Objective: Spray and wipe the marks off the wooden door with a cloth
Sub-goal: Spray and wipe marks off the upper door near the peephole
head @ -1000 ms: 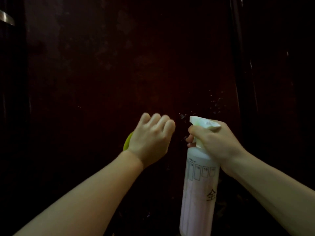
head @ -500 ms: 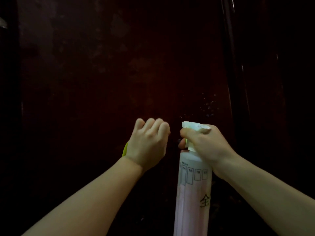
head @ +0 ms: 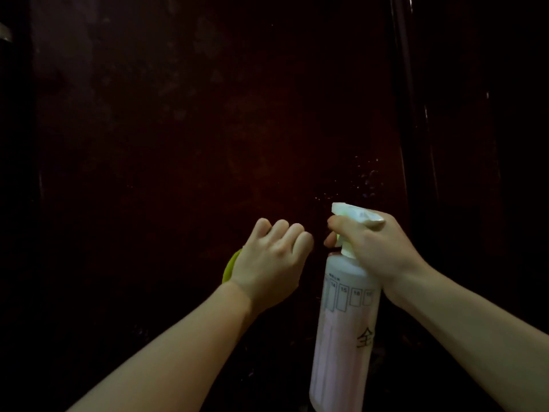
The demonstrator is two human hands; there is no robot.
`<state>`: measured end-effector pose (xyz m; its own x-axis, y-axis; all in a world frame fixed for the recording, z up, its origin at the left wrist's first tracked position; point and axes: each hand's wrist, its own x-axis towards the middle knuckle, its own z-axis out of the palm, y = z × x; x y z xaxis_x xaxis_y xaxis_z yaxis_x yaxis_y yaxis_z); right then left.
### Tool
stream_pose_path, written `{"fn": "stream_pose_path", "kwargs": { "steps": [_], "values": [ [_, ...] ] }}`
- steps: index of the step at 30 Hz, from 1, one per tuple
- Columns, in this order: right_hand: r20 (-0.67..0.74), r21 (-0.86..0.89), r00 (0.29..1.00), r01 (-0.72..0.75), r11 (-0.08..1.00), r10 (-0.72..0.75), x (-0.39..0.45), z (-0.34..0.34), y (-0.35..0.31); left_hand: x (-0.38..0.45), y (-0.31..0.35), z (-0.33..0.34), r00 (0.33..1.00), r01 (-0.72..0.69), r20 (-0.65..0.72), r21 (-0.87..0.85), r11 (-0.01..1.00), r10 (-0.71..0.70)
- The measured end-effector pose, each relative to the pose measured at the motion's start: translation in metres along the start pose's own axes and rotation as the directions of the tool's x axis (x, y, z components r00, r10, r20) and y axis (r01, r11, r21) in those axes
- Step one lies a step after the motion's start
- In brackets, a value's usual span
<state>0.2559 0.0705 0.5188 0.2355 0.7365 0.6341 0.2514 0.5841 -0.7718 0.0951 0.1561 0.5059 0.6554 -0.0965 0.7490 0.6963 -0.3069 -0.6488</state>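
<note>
Your right hand (head: 377,248) is gripping the white, pink-filled plastic spray bottle (head: 344,331); your left hand (head: 270,263) is bunching the yellow-green cloth (head: 230,269). Mist the dark wooden door (head: 208,144) lightly, near the droplets (head: 367,179).

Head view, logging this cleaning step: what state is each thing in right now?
Door: dark, faint smudges, droplets at right above the bottle.
Bottle: upright, nozzle toward the door, pinkish liquid inside.
Cloth: yellow-green, mostly hidden behind the left hand.
Left hand: curled round the cloth.
Right hand: grips the bottle's head.
</note>
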Motion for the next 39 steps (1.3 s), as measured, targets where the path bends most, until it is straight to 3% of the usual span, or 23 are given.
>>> {"fn": "stream_pose_path", "kwargs": {
  "steps": [6, 11, 16, 19, 24, 27, 30, 32, 35, 39],
  "values": [
    [-0.095, -0.076, 0.995, 0.017, 0.997, -0.025, 0.005, -0.003, 0.000, 0.011, -0.007, -0.002, 0.999, 0.026, -0.028, -0.009, 1.000, -0.026],
    [-0.014, -0.043, 0.999, 0.032, 0.999, -0.032, 0.007, -0.006, -0.002, 0.058, -0.028, -0.005, 0.972, 0.193, -0.137, 0.017, 0.981, -0.189],
    [-0.049, -0.094, 0.997, 0.056, 0.994, -0.061, 0.007, -0.007, 0.005, 0.081, -0.036, -0.002, 0.957, 0.229, -0.191, 0.025, 0.973, -0.220],
    [-0.082, -0.085, 0.996, 0.038, 0.996, -0.045, 0.005, -0.010, 0.012, 0.077, -0.030, -0.002, 0.975, 0.151, -0.170, 0.039, 0.988, -0.142],
    [-0.101, -0.019, 0.994, -0.033, 0.999, 0.031, 0.005, -0.015, 0.016, 0.027, 0.012, 0.006, 0.988, -0.151, 0.012, -0.047, 0.987, 0.151],
    [-0.092, 0.017, 0.995, -0.048, 0.999, 0.049, 0.003, -0.019, 0.015, 0.020, 0.012, 0.009, 0.980, -0.195, 0.031, -0.062, 0.979, 0.197],
    [-0.078, 0.005, 0.997, -0.025, 1.000, 0.026, 0.003, -0.026, 0.010, 0.049, -0.006, 0.005, 0.999, 0.014, -0.052, -0.054, 0.998, -0.017],
    [-0.079, -0.024, 0.997, 0.000, 1.000, -0.002, 0.004, -0.030, 0.007, 0.076, -0.019, 0.003, 0.965, 0.208, -0.157, -0.047, 0.977, -0.212],
    [-0.085, -0.062, 0.996, 0.026, 0.998, -0.032, 0.006, -0.035, 0.006, 0.104, -0.027, 0.002, 0.930, 0.307, -0.210, -0.008, 0.952, -0.302],
    [-0.111, -0.077, 0.993, 0.036, 0.996, -0.044, 0.007, -0.041, 0.007, 0.086, -0.006, 0.009, 0.994, 0.032, -0.105, 0.000, 0.999, -0.032]
  ]
}}
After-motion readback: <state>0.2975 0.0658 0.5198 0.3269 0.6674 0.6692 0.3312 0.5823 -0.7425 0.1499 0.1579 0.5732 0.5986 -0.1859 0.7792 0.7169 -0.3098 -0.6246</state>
